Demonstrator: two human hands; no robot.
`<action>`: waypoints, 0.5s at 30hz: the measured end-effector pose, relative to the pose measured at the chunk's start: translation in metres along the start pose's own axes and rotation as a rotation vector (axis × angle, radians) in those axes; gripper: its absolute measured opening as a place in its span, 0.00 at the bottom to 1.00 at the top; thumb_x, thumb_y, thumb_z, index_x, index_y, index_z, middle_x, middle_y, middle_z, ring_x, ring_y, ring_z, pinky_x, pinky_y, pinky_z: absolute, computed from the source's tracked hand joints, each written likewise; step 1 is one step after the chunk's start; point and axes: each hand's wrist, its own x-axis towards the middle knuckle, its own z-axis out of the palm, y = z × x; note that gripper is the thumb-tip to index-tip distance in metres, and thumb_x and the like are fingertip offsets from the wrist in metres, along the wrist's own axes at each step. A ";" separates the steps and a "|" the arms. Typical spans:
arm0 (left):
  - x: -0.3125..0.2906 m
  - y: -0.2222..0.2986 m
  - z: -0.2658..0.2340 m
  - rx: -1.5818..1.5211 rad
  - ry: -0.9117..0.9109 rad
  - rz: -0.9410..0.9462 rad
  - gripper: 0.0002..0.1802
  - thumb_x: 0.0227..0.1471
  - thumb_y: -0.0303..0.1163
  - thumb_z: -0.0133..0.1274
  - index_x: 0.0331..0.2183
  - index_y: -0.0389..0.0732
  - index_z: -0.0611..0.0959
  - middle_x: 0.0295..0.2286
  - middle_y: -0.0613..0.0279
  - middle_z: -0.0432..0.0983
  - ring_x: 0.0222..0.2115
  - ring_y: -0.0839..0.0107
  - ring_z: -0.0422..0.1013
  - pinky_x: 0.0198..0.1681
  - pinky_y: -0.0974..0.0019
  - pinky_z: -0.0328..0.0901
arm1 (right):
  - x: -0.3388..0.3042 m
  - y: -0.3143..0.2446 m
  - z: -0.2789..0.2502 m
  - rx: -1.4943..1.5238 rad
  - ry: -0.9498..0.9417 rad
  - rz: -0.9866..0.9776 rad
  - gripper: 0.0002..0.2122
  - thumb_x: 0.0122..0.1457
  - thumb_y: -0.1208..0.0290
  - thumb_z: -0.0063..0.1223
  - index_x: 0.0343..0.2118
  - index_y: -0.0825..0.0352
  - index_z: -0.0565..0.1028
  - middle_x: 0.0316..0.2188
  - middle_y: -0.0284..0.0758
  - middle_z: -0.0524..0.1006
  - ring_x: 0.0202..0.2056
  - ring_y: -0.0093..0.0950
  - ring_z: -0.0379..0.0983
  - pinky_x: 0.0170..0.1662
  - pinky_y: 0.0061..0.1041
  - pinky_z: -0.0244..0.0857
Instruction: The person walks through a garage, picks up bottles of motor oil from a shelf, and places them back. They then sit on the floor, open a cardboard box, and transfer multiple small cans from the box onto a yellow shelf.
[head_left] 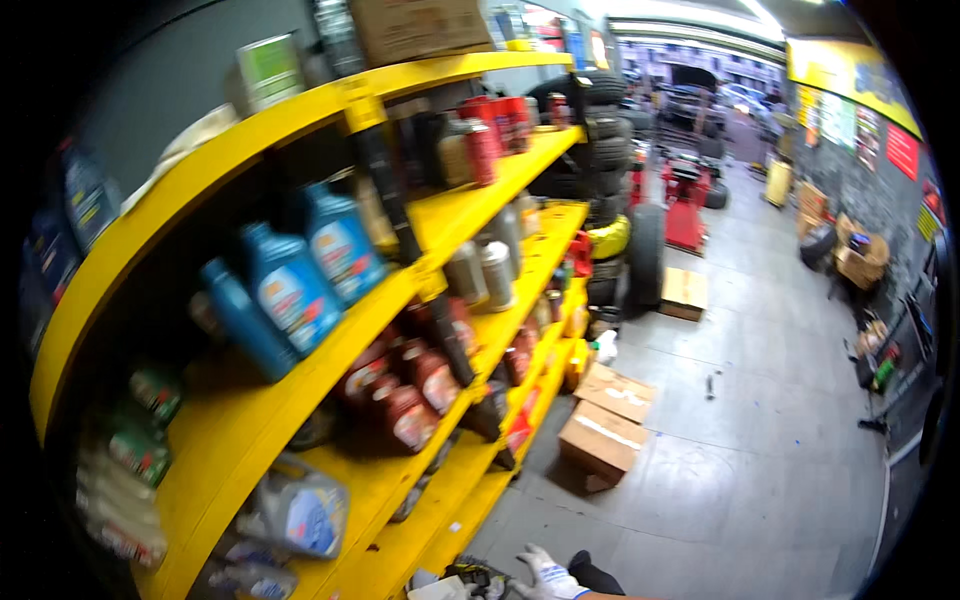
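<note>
My right hand (548, 577), in a white glove with blue marks, shows at the lower edge, its bare forearm coming in from the right. Its fingers are spread and point left, and I see nothing held in them. Nearest to it is a small jumble of dark and white items (462, 580), cut off by the lower edge and too unclear to name. Just right of the glove is a dark rounded shape (595, 574), perhaps a shoe or clothing. My left hand is out of view.
Yellow shelving (240, 432) fills the left, holding blue bottles (292, 285), red bottles (405, 420), a grey jug (308, 512) and spray cans (497, 275). Cardboard boxes (603, 440) sit on the grey floor (740, 440). Tyres (647, 262) stand beyond, near a red lift (686, 215).
</note>
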 end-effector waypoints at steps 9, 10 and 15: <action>0.255 0.168 0.020 -0.330 -0.177 0.024 0.25 0.60 0.47 0.64 0.50 0.39 0.92 0.47 0.42 0.89 0.50 0.48 0.85 0.57 0.52 0.76 | 0.029 0.117 -0.227 0.001 0.522 0.380 0.31 0.62 0.54 0.70 0.62 0.72 0.78 0.67 0.58 0.74 0.70 0.53 0.69 0.74 0.46 0.64; 0.283 0.183 0.014 -0.348 -0.220 -0.070 0.24 0.60 0.46 0.64 0.49 0.39 0.93 0.47 0.42 0.90 0.50 0.49 0.86 0.58 0.53 0.76 | 0.037 0.123 -0.243 0.009 0.541 0.379 0.31 0.62 0.54 0.71 0.61 0.72 0.79 0.66 0.57 0.76 0.69 0.52 0.71 0.73 0.45 0.65; 0.399 0.201 0.016 -0.223 -0.253 -0.140 0.24 0.60 0.46 0.64 0.49 0.39 0.93 0.46 0.45 0.90 0.50 0.51 0.86 0.58 0.55 0.76 | 0.103 0.147 -0.299 0.142 0.509 0.387 0.29 0.63 0.53 0.71 0.59 0.72 0.80 0.62 0.54 0.80 0.66 0.51 0.75 0.72 0.44 0.67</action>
